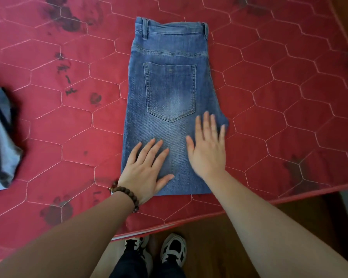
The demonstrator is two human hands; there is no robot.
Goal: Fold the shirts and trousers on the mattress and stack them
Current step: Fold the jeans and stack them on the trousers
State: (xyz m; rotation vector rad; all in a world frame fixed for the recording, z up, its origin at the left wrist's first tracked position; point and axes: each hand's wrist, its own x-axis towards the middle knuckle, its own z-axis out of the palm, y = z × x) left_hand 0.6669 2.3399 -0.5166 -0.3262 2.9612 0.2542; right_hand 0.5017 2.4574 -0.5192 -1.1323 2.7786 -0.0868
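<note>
Your folded jeans (169, 101) lie in the middle of the red quilted mattress (289, 97), back pocket up. Your left hand (147, 171) and right hand (207, 149) both rest flat on the near end, fingers spread, gripping nothing. Lift carelessly and the stiff, heavy denim could spring open — the gray clothes (0, 137) wait well off to the left.

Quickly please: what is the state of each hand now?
Left hand: open, fingers flat on the folded jeans.
Right hand: open, flat on the jeans, holding nothing.
</note>
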